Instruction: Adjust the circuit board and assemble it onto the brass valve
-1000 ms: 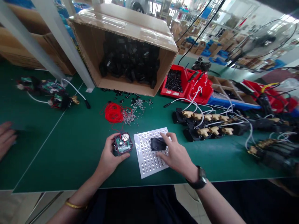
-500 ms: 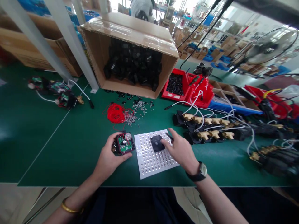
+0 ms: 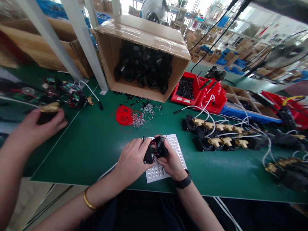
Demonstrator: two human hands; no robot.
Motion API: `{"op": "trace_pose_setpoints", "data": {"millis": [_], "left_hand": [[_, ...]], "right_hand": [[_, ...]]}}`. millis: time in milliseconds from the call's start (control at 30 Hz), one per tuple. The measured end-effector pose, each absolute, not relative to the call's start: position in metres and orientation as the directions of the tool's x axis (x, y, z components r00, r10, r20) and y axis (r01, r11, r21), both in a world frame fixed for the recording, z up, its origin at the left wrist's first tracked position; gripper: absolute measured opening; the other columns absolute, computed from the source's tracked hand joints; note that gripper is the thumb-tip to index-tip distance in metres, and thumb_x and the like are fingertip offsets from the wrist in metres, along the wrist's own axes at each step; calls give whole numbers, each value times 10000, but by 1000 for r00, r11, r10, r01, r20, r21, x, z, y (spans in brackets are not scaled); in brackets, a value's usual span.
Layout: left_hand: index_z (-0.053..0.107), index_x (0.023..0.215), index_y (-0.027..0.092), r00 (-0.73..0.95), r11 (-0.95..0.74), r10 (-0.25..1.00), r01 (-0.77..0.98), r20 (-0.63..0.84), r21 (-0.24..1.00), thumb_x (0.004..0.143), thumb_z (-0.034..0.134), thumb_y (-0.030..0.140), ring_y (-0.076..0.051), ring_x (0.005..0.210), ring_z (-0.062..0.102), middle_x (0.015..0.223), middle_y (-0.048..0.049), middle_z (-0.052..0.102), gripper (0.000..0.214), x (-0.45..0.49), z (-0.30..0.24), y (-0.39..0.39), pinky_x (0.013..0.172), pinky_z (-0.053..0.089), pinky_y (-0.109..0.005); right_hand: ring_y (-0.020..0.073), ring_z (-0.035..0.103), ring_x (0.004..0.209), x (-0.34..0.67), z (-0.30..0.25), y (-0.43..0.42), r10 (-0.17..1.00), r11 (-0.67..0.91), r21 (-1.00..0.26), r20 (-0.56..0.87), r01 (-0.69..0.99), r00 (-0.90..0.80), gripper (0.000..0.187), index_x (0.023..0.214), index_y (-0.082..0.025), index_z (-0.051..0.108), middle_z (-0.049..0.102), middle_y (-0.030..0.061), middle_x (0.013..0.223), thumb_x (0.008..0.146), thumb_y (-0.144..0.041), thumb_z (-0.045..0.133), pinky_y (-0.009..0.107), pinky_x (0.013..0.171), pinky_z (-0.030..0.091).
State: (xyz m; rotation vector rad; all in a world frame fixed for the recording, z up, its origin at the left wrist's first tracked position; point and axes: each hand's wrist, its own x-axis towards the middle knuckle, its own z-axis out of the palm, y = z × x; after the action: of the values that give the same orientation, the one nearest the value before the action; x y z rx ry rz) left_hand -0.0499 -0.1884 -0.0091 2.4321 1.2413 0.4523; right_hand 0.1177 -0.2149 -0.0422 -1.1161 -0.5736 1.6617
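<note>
My left hand point(image 3: 132, 158) and my right hand point(image 3: 171, 159) meet over the white perforated plate point(image 3: 176, 148) on the green table. Together they grip a small black housing with red wires inside point(image 3: 155, 149), held a little above the plate. My left fingers wrap its left side, my right fingers its right side. A thin metal pin sticks up by my right fingers. A gold bangle circles my left wrist and a dark watch my right.
A co-worker's hand point(image 3: 36, 126) at the left holds a brass-and-black part. Behind are an open cardboard box point(image 3: 144, 35) of black parts, red wire point(image 3: 124, 115) and loose pins, red bins point(image 3: 192, 86), and rows of brass-fitted units with white cables point(image 3: 216, 133).
My left hand brought the circuit-board unit rightward and my right hand lifted the black cover off the plate; both now join on one piece. A co-worker's hand has come in at the left.
</note>
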Motion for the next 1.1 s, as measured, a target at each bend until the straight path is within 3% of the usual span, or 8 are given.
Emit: {"op": "trace_pose_setpoints", "data": {"millis": [100, 167, 233, 367, 567, 800, 967, 1100], "left_hand": [[420, 1211, 191, 549, -539, 828, 721, 115, 435, 640, 755, 349, -276, 925, 536, 991, -73, 562, 680, -48, -10, -189, 815, 455, -416], [421, 1200, 185, 532, -532, 836, 728, 133, 432, 651, 748, 348, -277, 928, 533, 990, -75, 558, 660, -48, -11, -188, 815, 451, -417], [424, 1191, 175, 516, -523, 844, 730, 146, 439, 660, 742, 338, -275, 919, 533, 980, -75, 559, 641, -49, -12, -187, 807, 450, -416], [428, 1185, 154, 501, -522, 847, 718, 179, 459, 655, 743, 361, -277, 912, 532, 980, -84, 564, 650, -50, -18, -183, 809, 447, -421], [414, 1228, 162, 514, -553, 828, 687, 224, 472, 640, 744, 441, -277, 925, 525, 999, -92, 556, 729, -52, -25, -180, 821, 443, -419], [504, 1132, 226, 524, -546, 830, 697, 191, 464, 637, 745, 419, -279, 903, 520, 965, -77, 523, 584, -54, -23, -179, 780, 455, -422], [516, 1081, 221, 500, -501, 849, 660, 170, 560, 580, 764, 469, -263, 882, 525, 955, -66, 540, 612, -56, -26, -179, 764, 463, -411], [407, 1222, 170, 440, -464, 873, 610, 212, 642, 599, 732, 364, -265, 914, 525, 1015, -85, 565, 728, -56, -34, -181, 806, 452, -427]], "right_hand": [[125, 554, 747, 110, -36, -218, 988, -154, -961, -153, -231, -19, 291, 1112, -258, 507, 573, 10, 951, 889, -440, 461, 207, 597, 452], [184, 508, 1033, 110, -30, -219, 999, 1, -1000, 1, -1, -49, 309, 1164, -242, 487, 539, 33, 1125, 908, -408, 441, 295, 882, 417], [203, 450, 1137, 111, -24, -219, 993, 91, -982, 77, 168, -89, 335, 1217, -228, 440, 503, 47, 1201, 922, -383, 418, 334, 993, 330], [201, 439, 1155, 108, -22, -218, 992, 116, -948, 96, 296, -82, 346, 1254, -200, 379, 481, 69, 1228, 938, -342, 365, 333, 1002, 318], [197, 446, 1142, 100, -27, -219, 997, 83, -944, 76, 319, -35, 334, 1240, -187, 371, 476, 75, 1213, 938, -324, 333, 330, 991, 327], [203, 467, 1119, 98, -35, -220, 999, 32, -940, 43, 339, 26, 340, 1228, -199, 373, 494, 72, 1173, 927, -355, 342, 346, 978, 339], [232, 455, 1154, 101, -43, -218, 999, 24, -918, 34, 396, 19, 352, 1227, -227, 374, 500, 76, 1198, 918, -396, 362, 374, 959, 359], [262, 513, 1087, 96, -53, -216, 999, 45, -870, 37, 490, -27, 395, 1233, -214, 370, 521, 105, 1177, 900, -428, 377, 420, 904, 409]]}}
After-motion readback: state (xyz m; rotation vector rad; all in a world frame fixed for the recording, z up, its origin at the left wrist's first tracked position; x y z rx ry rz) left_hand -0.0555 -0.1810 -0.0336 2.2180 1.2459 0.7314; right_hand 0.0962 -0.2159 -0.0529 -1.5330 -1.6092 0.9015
